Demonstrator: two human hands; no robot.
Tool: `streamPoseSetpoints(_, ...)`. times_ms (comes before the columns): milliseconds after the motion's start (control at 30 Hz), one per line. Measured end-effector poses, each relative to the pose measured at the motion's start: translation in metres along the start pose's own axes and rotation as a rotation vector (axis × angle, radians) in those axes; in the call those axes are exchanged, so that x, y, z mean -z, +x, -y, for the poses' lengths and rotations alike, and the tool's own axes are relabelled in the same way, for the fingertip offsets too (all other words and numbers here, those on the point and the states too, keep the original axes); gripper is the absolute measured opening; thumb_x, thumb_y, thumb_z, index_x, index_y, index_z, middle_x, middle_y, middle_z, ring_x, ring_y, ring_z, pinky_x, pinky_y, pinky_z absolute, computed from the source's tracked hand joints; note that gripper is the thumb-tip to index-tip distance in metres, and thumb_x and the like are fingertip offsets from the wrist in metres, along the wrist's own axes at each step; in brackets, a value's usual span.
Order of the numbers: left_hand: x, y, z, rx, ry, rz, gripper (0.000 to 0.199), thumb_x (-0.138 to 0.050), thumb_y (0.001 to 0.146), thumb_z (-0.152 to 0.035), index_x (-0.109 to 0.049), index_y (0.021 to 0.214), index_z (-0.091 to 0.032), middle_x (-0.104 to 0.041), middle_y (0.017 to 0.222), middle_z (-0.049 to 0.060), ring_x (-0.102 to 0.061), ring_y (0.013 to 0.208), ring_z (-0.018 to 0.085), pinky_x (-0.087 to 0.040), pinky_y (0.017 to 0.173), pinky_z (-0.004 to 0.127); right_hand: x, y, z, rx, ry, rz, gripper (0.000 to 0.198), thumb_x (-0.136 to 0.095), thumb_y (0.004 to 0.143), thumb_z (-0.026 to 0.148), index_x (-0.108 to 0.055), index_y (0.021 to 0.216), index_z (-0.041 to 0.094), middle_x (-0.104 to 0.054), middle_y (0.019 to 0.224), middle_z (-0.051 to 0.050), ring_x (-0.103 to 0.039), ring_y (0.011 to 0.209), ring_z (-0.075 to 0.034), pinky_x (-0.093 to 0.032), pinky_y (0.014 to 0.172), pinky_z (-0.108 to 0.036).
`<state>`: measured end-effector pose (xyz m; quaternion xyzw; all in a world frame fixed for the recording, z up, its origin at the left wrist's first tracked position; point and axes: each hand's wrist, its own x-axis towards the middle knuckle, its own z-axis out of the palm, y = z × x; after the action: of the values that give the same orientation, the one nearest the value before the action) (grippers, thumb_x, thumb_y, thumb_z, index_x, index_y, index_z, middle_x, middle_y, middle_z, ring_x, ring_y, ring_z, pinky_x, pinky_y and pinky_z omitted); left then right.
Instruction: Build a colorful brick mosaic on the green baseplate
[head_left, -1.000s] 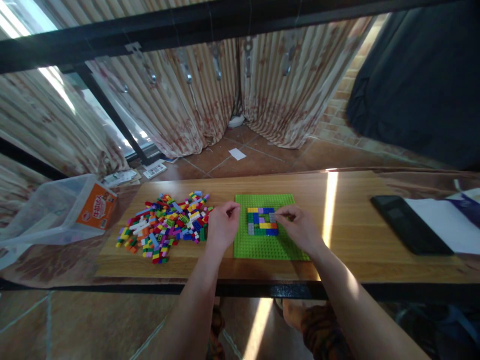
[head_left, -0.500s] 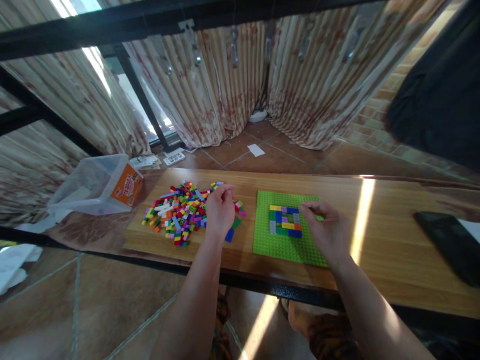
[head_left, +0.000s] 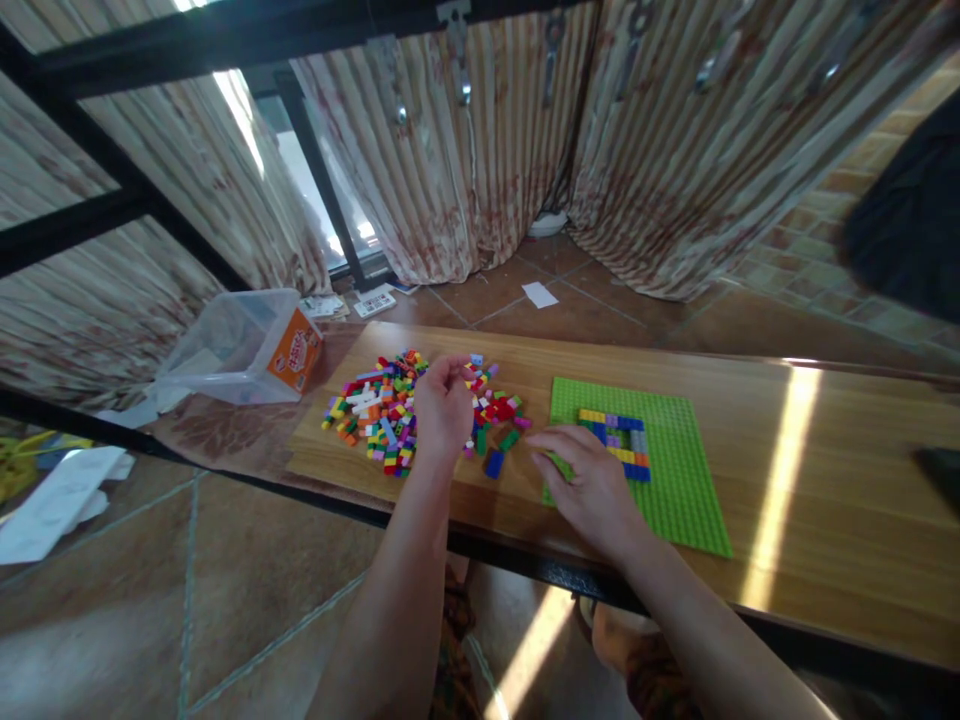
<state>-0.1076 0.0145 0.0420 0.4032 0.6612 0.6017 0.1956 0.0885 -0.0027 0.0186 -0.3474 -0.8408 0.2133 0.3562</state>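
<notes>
My left hand [head_left: 444, 410] is over the right part of a heap of small coloured building bricks [head_left: 386, 415]. Its fingers are curled together, and whatever they may hold is hidden. Across the left edge of a green studded baseplate [head_left: 682, 480] reaches my right hand [head_left: 589, 480], its fingers pointing left with thumb and forefinger apart; I see nothing in it. Near those fingertips lie a loose green brick [head_left: 510, 440] and a blue brick [head_left: 493, 464]. On the baseplate stands a block of joined bricks [head_left: 630, 458] in yellow, blue, purple, grey and orange, partly covered by my right hand.
A clear plastic box [head_left: 232, 345] with an orange label stands left of the wooden board [head_left: 847, 480]. A dark object [head_left: 941, 475] lies at the right edge. Sunlight makes a bright stripe across the board. Curtains [head_left: 517, 150] hang behind, and white paper [head_left: 540, 294] lies on the floor.
My right hand has moved left from the right side of the joined bricks to the baseplate's left edge, its fingers parting. My left hand stays over the heap. The view has turned left.
</notes>
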Motion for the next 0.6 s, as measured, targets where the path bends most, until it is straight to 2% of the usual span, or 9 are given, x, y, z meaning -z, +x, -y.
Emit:
streamPoseSetpoints(167, 0.007, 0.002, 0.003, -0.014, 0.001, 0.005, 0.029, -0.044, 0.077, -0.005, -0.067, 0.091, -0.015, -0.067, 0.077, 0.001, -0.059, 0.067, 0.011, -0.046, 0.061, 0.02, -0.02, 0.0, 0.001, 0.057, -0.048, 0.077, 0.023, -0.051, 0.092, 0.019, -0.069, 0.106, 0.021, -0.069, 0.108, -0.009, -0.061, 0.104, -0.023, -0.05, 0.092, -0.04)
streamPoseSetpoints(433, 0.016, 0.001, -0.002, 0.049, 0.008, 0.008, 0.024, -0.046, 0.084, -0.015, -0.069, 0.092, -0.016, -0.063, 0.07, 0.0, -0.052, 0.055, 0.009, -0.04, 0.051, 0.019, -0.029, 0.007, 0.0, -0.028, -0.079, 0.006, 0.022, -0.052, 0.09, 0.018, -0.07, 0.103, 0.023, -0.067, 0.108, -0.009, -0.061, 0.102, -0.024, -0.051, 0.092, -0.041)
streamPoseSetpoints(600, 0.02, 0.001, -0.005, 0.054, -0.038, 0.028, 0.02, -0.049, 0.085, -0.022, -0.068, 0.088, -0.015, -0.057, 0.059, -0.003, -0.049, 0.05, 0.009, -0.037, 0.047, 0.019, -0.032, 0.006, 0.006, 0.036, -0.082, 0.011, 0.018, -0.055, 0.091, 0.022, -0.07, 0.099, 0.022, -0.067, 0.103, -0.009, -0.06, 0.099, -0.023, -0.05, 0.089, -0.04)
